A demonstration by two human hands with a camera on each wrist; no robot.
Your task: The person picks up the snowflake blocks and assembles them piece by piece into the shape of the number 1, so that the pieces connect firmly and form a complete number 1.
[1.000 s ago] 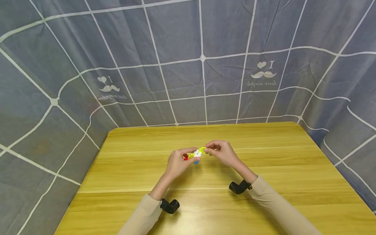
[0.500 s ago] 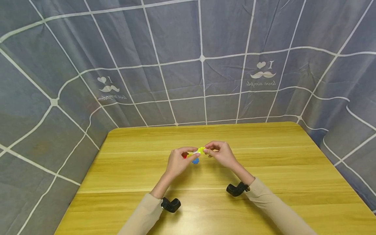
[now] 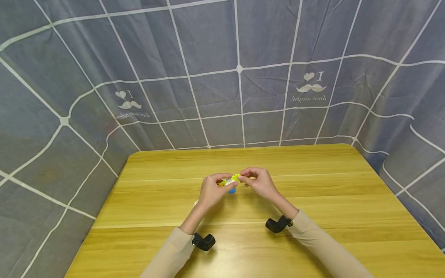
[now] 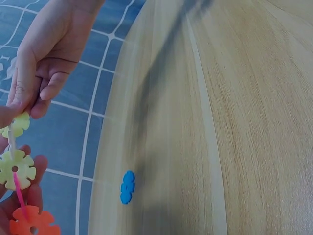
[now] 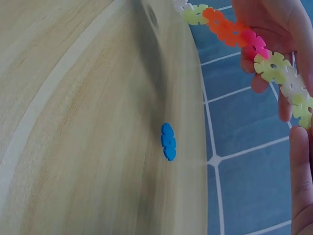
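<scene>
A chain of flower-shaped interlocking plastic discs [image 5: 266,72] in yellow, white, pink and orange runs between the hands above the table. My left hand [image 3: 211,192] grips it near the middle, thumb and fingers around the yellow and white discs. The thumb and fingertips of my right hand [image 3: 260,183] pinch the yellow disc [image 3: 236,177] at one end. From the left hand trail two orange discs [image 5: 230,34], another yellow disc [image 5: 195,14] and a white end disc [image 5: 182,5]. A loose blue disc [image 4: 127,188] lies on the table beneath the hands.
The wood-grain table [image 3: 167,166] stretches out around both arms. Behind it and at its sides hangs a grey curtain [image 3: 215,96] with white grid lines. Black wrist cameras [image 3: 204,242] are strapped on both forearms.
The chain has turned, so the white disc near the right hand now shows edge-on. Its far white end now peeks out left of the left wrist. The right forearm has shifted slightly left.
</scene>
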